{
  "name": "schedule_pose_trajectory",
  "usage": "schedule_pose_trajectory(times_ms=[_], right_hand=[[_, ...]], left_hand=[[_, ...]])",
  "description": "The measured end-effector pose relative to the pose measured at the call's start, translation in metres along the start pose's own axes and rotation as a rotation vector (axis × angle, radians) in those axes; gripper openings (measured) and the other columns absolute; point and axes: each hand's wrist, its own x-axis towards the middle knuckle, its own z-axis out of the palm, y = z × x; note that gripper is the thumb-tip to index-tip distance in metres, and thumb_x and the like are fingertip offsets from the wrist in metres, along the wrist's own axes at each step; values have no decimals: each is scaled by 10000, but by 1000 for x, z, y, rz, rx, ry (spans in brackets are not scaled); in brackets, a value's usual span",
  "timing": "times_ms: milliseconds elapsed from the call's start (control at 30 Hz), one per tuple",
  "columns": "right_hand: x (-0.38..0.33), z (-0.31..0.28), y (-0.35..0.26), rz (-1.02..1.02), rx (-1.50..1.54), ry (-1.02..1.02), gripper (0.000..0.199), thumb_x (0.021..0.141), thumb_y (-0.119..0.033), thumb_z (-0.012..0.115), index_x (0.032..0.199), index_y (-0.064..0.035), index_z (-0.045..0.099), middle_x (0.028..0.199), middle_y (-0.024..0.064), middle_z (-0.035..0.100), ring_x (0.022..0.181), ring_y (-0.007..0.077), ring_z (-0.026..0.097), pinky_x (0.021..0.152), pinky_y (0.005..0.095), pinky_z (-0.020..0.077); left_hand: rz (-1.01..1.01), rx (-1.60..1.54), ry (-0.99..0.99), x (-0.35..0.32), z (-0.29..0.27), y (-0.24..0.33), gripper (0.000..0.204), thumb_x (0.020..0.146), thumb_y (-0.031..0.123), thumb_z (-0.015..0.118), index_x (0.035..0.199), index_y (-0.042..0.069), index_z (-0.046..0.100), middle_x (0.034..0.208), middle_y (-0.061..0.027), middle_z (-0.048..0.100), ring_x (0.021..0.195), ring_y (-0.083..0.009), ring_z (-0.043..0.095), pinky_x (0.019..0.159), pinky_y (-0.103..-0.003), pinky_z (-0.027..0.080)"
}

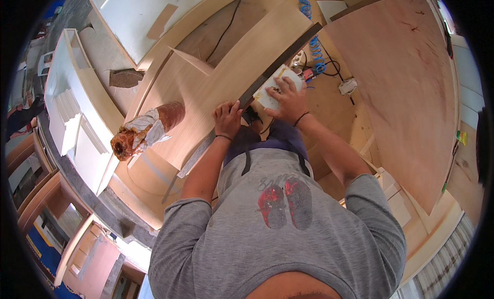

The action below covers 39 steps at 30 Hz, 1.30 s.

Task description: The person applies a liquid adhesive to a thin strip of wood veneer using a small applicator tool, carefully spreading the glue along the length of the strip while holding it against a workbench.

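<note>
Two hands on one long pale wooden board [216, 83] that runs from 7 to 1 o'clock. Left hand [228, 120] grips its dark edge, fingers curled over. Right hand [288, 100] presses flat on one white rectangular block [271, 84] against that edge at about 12. One brown-stained rag bundle [146, 129] lies at 9, one blue coiled hose [311, 39] at 1.

A pale rectangular sanding block with a yellowish edge [278, 83] lies flat against the dark edge of a light wooden panel [231, 78], which runs diagonally.
</note>
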Motion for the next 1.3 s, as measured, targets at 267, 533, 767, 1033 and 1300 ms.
schedule_pose_trajectory(times_ms=[267, 533, 767, 1033, 1300], right_hand=[[0, 54, -26, -25, 47, 123, 611, 671, -576, 665, 1211, -295, 614, 1430, 50, 399, 1323, 281, 339, 965, 738, 184], [-3, 19, -32, 40, 4, -121, 607, 679, -578, 655, 1206, -278, 619, 1438, 54, 394, 1332, 282, 333, 969, 754, 164], [11, 28, -36, 32, -9, -36, 604, 682, -577, 653, 1201, -269, 626, 1415, 60, 431, 1323, 282, 347, 968, 757, 165], [8, 15, -37, 34, -24, -88, 592, 671, -571, 673, 1183, -276, 637, 1402, 45, 438, 1313, 271, 353, 958, 751, 208], [18, 25, -38, 50, -28, -101, 600, 672, -555, 675, 1200, -274, 628, 1407, 60, 438, 1335, 271, 344, 958, 764, 176]], left_hand=[[-19, -78, 27, 0, -3, 0, 246, 859, 300, 619, 1058, 155, 627, 1085, -17, 557, 1065, -253, 471, 930, -423, 328], [-10, -68, 20, 0, 0, -4, 251, 854, 301, 628, 1052, 146, 631, 1071, -29, 560, 1065, -261, 471, 922, -427, 331], [15, -62, 35, 3, -1, -1, 260, 848, 294, 636, 1059, 143, 626, 1073, -45, 559, 1051, -274, 476, 898, -433, 345], [20, -52, 53, 2, -3, -1, 247, 843, 282, 644, 1050, 149, 625, 1045, -47, 556, 1036, -277, 476, 884, -435, 351], [4, -39, 25, 2, -1, -2, 249, 844, 288, 644, 1054, 155, 623, 1046, -48, 550, 1030, -287, 479, 874, -434, 354]])
